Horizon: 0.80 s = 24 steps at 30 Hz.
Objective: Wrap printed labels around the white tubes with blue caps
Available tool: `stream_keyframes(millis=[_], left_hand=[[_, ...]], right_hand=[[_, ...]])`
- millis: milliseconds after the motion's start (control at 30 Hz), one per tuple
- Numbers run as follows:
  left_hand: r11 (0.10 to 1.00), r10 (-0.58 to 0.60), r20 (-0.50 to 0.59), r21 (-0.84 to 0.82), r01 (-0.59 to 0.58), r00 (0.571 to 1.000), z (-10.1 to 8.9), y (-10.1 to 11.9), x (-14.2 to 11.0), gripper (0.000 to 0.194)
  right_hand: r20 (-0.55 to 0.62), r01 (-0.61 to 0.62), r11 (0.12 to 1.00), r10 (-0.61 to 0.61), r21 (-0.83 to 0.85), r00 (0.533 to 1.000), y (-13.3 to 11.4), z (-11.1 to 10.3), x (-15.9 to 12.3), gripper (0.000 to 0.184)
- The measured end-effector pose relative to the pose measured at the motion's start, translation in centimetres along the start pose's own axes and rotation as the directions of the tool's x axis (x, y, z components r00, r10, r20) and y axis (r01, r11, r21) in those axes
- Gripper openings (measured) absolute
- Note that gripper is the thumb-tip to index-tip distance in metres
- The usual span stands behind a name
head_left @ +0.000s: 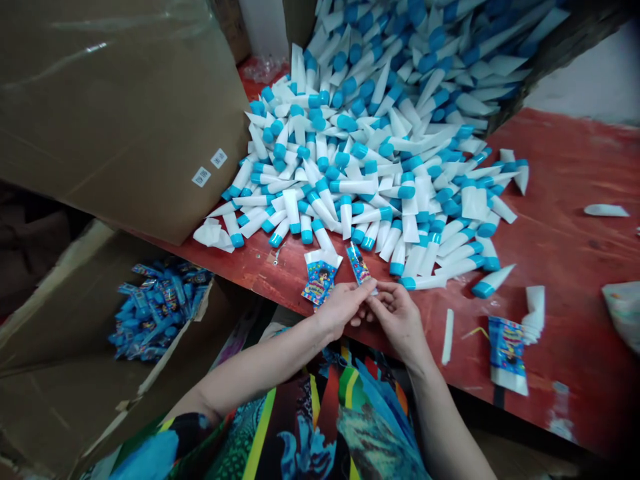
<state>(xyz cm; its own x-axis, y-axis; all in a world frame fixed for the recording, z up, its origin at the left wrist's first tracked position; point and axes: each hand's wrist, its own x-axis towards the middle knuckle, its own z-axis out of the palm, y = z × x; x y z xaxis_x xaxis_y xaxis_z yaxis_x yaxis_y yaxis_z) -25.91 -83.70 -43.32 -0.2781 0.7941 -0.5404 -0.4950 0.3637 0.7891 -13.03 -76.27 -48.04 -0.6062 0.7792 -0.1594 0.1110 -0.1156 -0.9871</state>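
My left hand (344, 308) and my right hand (399, 320) meet at the table's front edge, fingers closed together. Between their fingertips is a narrow printed blue sleeve (358, 262), its lower end covered by the fingers. Whether a tube sits inside it I cannot tell. Just left of it lies a small stack of printed blue sleeves (320, 280) with white ends. Beyond my hands spreads a large heap of white tubes with blue caps (345, 187).
A cardboard box (145, 393) at lower left holds several tubes in printed sleeves (155, 310). A big carton (125, 120) stands above it. On the red table (560, 260) at right lie more printed sleeves (507, 350), a white strip (447, 337) and a loose tube (493, 281).
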Motion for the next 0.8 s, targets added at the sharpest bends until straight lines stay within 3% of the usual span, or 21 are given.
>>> stream_keyframes(millis=[133, 200, 233, 300, 367, 433, 533, 667, 733, 800], left_hand=[[0.924, -0.048, 0.024, 0.382, 0.036, 0.999, -1.3, 0.7, -2.1, 0.073], [0.855, 0.086, -0.045, 0.516, -0.051, 0.995, -3.0, 1.3, -3.0, 0.067], [0.822, 0.197, -0.113, 0.561, -0.101, 0.974, -4.0, 1.6, -3.2, 0.061], [0.759, 0.417, -0.281, 0.631, -0.161, 0.864, -6.0, 2.3, -3.0, 0.045], [0.726, 0.52, -0.398, 0.672, -0.146, 0.756, -7.6, 2.9, -2.3, 0.037], [0.724, 0.508, -0.435, 0.683, -0.095, 0.744, -8.6, 3.1, -1.3, 0.04], [0.742, 0.434, -0.419, 0.669, -0.053, 0.797, -9.0, 3.1, -0.4, 0.044], [0.764, 0.407, -0.401, 0.642, -0.065, 0.821, -9.0, 3.0, -0.6, 0.042], [0.742, 0.42, -0.373, 0.666, -0.077, 0.827, -9.3, 3.2, -1.1, 0.038], [0.698, 0.47, -0.337, 0.707, -0.109, 0.816, -9.5, 3.4, -1.6, 0.031]], right_hand=[[-0.043, 0.1, 0.941, -0.12, -0.323, 0.992, 0.1, -2.9, -0.2, 0.058], [-0.093, 0.199, 0.828, -0.287, -0.524, 0.953, 0.0, -5.2, 0.1, 0.049], [-0.102, 0.239, 0.741, -0.383, -0.628, 0.918, -0.1, -6.3, 0.4, 0.043], [-0.044, 0.27, 0.531, -0.504, -0.803, 0.862, -0.2, -8.0, 1.0, 0.039], [0.036, 0.244, 0.36, -0.498, -0.9, 0.866, -0.2, -8.9, 1.6, 0.044], [0.067, 0.205, 0.278, -0.435, -0.939, 0.898, -0.2, -8.9, 1.8, 0.047], [0.068, 0.183, 0.255, -0.404, -0.95, 0.912, -0.2, -8.3, 1.8, 0.045], [0.015, 0.16, 0.293, -0.441, -0.943, 0.897, -0.2, -8.4, 1.4, 0.042], [-0.067, 0.13, 0.37, -0.475, -0.92, 0.878, -0.3, -8.4, 1.0, 0.044], [-0.185, 0.114, 0.516, -0.492, -0.849, 0.851, -0.5, -7.7, 0.6, 0.047]])
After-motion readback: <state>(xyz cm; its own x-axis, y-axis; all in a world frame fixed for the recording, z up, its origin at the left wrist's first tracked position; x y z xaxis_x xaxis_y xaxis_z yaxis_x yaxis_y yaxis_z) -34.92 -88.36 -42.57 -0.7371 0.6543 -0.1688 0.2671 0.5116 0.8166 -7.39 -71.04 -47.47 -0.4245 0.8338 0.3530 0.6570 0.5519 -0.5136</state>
